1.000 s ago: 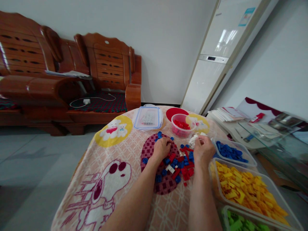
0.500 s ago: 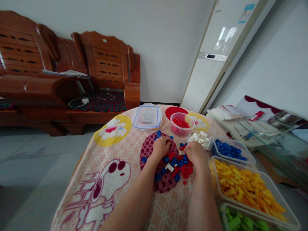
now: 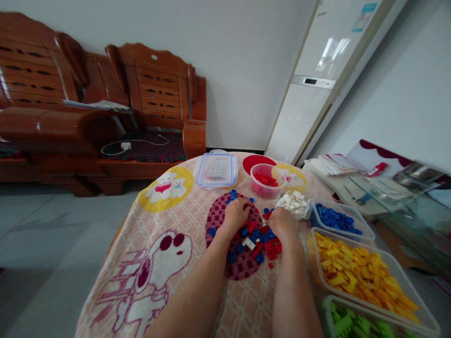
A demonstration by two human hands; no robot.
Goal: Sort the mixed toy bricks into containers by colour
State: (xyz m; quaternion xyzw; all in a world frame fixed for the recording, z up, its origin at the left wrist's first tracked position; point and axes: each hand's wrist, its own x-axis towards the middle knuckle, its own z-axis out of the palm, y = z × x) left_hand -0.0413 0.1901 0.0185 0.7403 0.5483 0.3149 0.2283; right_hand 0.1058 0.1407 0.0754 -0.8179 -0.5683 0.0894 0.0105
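Note:
Loose red, blue and white bricks lie mixed on the patterned tablecloth, among them a white brick (image 3: 249, 243) and a red brick (image 3: 271, 251). Over the left upper part of this pile is my left hand (image 3: 237, 213), its fingers curled inward beside blue round pieces; what its fingertips hold, if anything, is too small to tell. At the pile's right edge, close to the white bricks, my right hand (image 3: 283, 221) has its fingers drawn together near a small red piece (image 3: 267, 215). Its fingertips are mostly hidden.
Beyond the hands stand a lidded container (image 3: 216, 170) and a round tub of red bricks (image 3: 267, 180). White bricks (image 3: 295, 202) sit at the right, near boxes of blue (image 3: 334, 218), yellow (image 3: 362, 272) and green bricks (image 3: 355, 324). A glass shelf (image 3: 398, 188) is farther right.
My right hand has shifted slightly down and turned, with its fingers lower at the pile's edge. My left hand is almost unchanged. The view has moved very slightly.

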